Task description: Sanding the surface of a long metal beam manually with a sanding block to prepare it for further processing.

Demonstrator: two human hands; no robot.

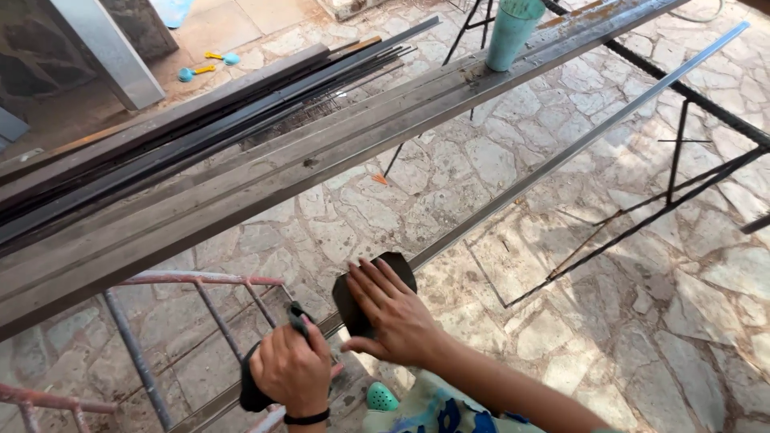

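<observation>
A long thin grey metal bar (pixel 577 144) runs diagonally from the upper right down to the lower left. My right hand (pixel 393 313) lies flat with spread fingers on a dark sheet of abrasive paper (pixel 397 266) pressed against the bar. My left hand (pixel 290 370), with a black band at the wrist, is closed around a dark cloth-like piece (pixel 253 394) down at the bar's near end.
A stack of wide steel sections (pixel 241 184) and thin dark rods (pixel 200 120) crosses the upper left. A teal cup (pixel 512 34) stands on the stack. Reddish metal trestle frames (pixel 184 281) and black stands (pixel 674 160) rise from the stone-paved floor (pixel 642 321).
</observation>
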